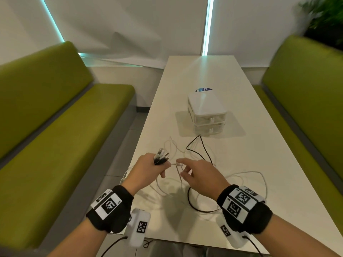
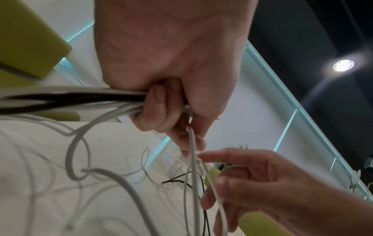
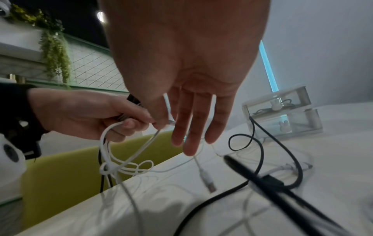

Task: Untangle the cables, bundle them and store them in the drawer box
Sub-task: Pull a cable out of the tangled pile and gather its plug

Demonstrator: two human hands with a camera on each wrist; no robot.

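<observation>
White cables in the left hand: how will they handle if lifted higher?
The white cables look floppy: they sag in loose loops below the left hand. A knot-like snag suggests they would probably drag neighbours along. The black cable crossing them on the table may also shift.

White and black cables [image 1: 200,184] lay tangled in loose loops on the counter [image 1: 259,164], their plug ends gathered in the left hand [image 1: 148,169]. Beyond them stood a clear two-drawer box [image 1: 207,113] with a white top, both drawers closed, a black cable touching its base.
</observation>
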